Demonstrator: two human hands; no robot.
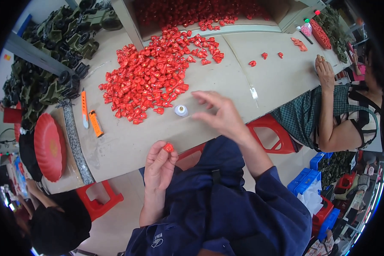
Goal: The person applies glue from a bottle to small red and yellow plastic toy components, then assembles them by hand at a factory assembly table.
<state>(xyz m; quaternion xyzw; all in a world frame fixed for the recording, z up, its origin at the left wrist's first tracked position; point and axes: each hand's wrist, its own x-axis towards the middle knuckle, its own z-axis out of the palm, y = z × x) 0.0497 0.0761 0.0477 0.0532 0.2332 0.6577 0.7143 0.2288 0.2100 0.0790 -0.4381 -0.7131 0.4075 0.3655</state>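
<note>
Between the thumb and fingers of my left hand (160, 164) is a small red plastic part (169, 147), held up near the table's front edge. My right hand (217, 112) hovers over the table with thumb and fingers apart and nothing between them. Just left of its fingertips stands a small white bottle (181, 110) with a narrow tip, which the hand does not touch. Beyond both hands spreads a big heap of similar red plastic parts (147, 77).
An open box (132, 25) full of red parts stands at the back. Left of the heap lie an orange cutter knife (85, 109) and an orange-black case (96, 123). A red scalloped tray (50, 147) sits far left, near green toy vehicles (79, 36). A co-worker (341, 106) sits at right.
</note>
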